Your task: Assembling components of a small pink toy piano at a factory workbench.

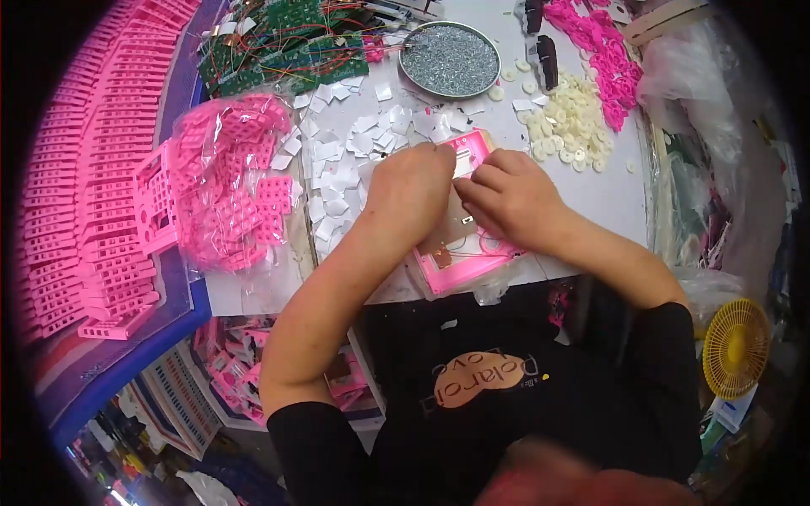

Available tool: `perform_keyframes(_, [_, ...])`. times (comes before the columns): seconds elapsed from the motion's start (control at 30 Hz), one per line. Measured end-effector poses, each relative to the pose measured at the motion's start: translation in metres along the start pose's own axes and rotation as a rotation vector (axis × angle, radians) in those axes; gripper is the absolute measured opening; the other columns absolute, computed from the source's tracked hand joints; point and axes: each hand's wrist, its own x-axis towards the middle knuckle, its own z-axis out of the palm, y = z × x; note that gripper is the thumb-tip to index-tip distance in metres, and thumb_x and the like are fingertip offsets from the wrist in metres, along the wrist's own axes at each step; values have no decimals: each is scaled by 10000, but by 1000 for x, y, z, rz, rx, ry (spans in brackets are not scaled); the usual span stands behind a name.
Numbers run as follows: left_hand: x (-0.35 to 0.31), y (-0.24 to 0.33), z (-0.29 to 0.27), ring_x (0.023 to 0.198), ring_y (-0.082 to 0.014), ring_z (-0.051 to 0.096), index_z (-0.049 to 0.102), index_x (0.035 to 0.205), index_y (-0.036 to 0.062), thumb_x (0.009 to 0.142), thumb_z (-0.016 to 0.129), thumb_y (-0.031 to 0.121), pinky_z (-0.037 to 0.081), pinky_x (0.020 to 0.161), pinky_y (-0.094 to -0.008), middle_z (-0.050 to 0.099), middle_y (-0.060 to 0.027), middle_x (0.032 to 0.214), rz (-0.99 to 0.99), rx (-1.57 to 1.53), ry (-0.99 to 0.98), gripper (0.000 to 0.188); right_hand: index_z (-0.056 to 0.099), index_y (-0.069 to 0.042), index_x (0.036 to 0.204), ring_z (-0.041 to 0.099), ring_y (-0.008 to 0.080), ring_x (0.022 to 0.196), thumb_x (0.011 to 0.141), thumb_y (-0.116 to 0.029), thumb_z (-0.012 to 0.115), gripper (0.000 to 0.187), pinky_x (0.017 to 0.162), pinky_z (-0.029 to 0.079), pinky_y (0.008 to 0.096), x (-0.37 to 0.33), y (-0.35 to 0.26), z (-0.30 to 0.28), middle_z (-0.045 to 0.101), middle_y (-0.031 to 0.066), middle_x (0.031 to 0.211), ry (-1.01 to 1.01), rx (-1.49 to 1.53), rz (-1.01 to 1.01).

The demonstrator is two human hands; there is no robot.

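A pink plastic housing (456,277) lies on the white table in front of me, with a pale board or panel, a thin wire and a small coppery piece inside it. My left hand (411,187) is closed over its left and far part, fingertips pinched together near the far edge. Whatever those fingers hold is hidden. From the other side my right hand (516,201) reaches over the housing, its fingers curled and closed above the middle. What is between them cannot be made out. Clear plastic film (491,292) sticks out under the near edge.
Small white paper squares (333,181) are scattered left of the housing. Beyond stand a round tin of small screws (449,59) and wired green circuit boards (287,51). Cream buttons (572,125) and magenta parts (603,51) lie right. Bagged pink parts (232,181) and stacked pink housings (110,169) fill the left.
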Motion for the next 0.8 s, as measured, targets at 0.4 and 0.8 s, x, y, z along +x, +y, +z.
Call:
perform_keyframes(0.4, [-69, 6, 9, 1095, -338, 635, 673, 1098, -4, 802, 678, 4, 516, 906, -434, 674, -136, 1171, 255, -27, 360, 296, 723, -50, 986, 603, 275, 918, 822, -147, 715, 191, 800, 519, 389, 1, 20, -24, 647, 67, 929, -127, 335, -1])
perform_keyframes(0.8, [-48, -20, -23, 976, -266, 608, 714, 886, 111, 822, 744, 203, 371, 867, -464, 699, -49, 965, -360, -14, 493, 116, 707, -71, 859, 595, 272, 865, 782, -130, 725, 98, 735, 525, 400, 30, 18, -34, 624, 72, 813, -320, 237, -6])
